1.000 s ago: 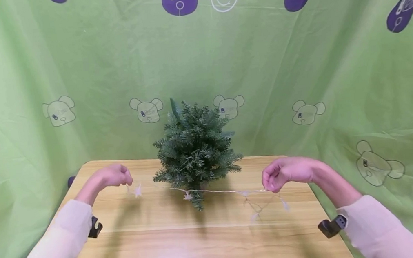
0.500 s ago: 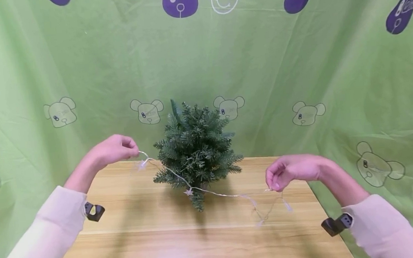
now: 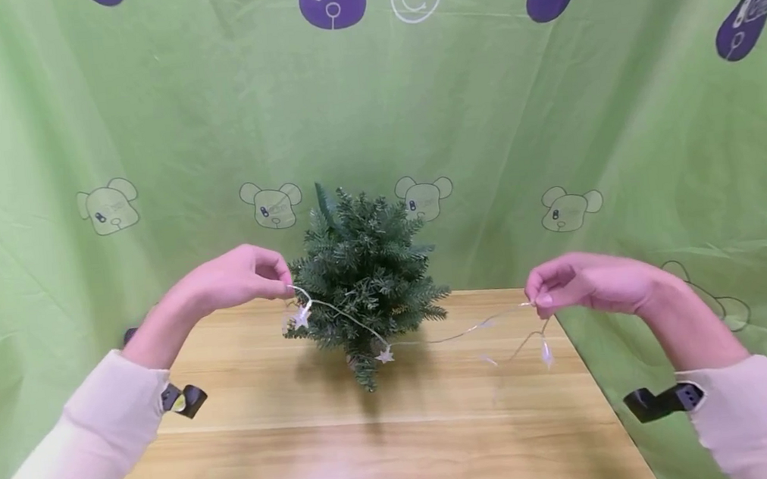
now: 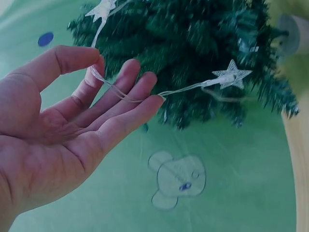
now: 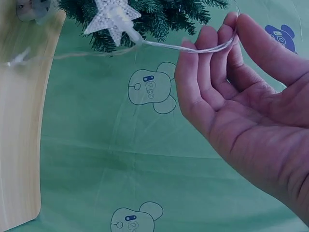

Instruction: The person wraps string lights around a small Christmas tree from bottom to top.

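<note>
A string of star lights (image 3: 345,315) spans between both hands in front of a small artificial Christmas tree (image 3: 369,271). My left hand (image 3: 243,278) pinches its wire between thumb and index finger beside the tree's left branches. In the left wrist view the wire runs across the other fingers of that hand, and a clear star (image 4: 232,75) hangs off past them. To the right of the tree, my right hand (image 3: 589,282) pinches the wire between thumb and index fingertip. A large clear star (image 5: 113,21) shows near those fingers in the right wrist view, and a loose tail dangles below the hand.
The tree stands toward the back of a wooden table (image 3: 348,456). Behind and beside it hangs a green curtain (image 3: 482,109) printed with bear heads. Each forearm carries a black wrist camera (image 3: 665,402).
My left hand has risen, then moved right toward the tree with the wire. The right hand has shifted right and up, drawing its end of the string along.
</note>
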`<state>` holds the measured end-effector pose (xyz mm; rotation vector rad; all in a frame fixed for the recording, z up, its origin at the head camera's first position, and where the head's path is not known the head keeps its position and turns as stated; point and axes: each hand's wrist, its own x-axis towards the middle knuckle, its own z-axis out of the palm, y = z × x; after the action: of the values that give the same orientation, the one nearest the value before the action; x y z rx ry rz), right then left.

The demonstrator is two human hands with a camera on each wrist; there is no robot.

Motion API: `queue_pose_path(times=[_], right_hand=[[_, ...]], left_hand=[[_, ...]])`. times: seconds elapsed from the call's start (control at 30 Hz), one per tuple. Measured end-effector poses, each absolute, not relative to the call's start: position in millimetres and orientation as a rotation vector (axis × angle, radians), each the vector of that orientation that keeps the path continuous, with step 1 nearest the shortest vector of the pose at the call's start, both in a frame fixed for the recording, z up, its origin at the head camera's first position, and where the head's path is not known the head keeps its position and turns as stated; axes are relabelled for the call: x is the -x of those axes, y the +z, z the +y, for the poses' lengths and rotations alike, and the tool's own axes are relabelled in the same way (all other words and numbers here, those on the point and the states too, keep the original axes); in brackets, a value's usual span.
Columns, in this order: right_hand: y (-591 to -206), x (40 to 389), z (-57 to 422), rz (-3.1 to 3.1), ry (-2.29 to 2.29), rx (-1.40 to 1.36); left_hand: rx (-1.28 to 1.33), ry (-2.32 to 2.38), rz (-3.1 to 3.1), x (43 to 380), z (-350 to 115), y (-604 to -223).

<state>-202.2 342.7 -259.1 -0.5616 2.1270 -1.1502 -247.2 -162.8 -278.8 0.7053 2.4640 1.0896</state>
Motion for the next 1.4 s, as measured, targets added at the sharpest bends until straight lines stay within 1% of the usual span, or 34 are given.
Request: queue_pose_path(times=[0.4, 0.67, 0.8, 1.0, 1.2, 1.4], right_hand=[[-253.7, 201.9, 346.5, 2.129, -1.239, 0.540], [-256.6, 201.4, 344.3, 2.113, -1.245, 0.525], [-257.2, 201.7, 343.6, 2.117, -1.240, 0.526], [-257.5, 202.1, 341.6, 2.123, -1.233, 0.514], [-258.5, 202.9, 339.6, 2.116, -1.234, 0.519], [-260.1, 202.9, 337.9, 2.127, -1.224, 0.535]], left_hand=[[-0.815, 1.077, 2.330, 234.4, -119.6, -308.0], [-0.793, 1.171, 2.295, 232.4, -104.6, -321.6], [-0.759, 1.219, 2.276, 232.3, -103.2, -320.8], [-0.674, 1.298, 2.198, 233.3, -111.5, -309.7], [-0.669, 1.336, 2.224, 236.4, -123.3, -298.7], [-0.593, 1.442, 2.220, 236.9, -121.4, -299.1]])
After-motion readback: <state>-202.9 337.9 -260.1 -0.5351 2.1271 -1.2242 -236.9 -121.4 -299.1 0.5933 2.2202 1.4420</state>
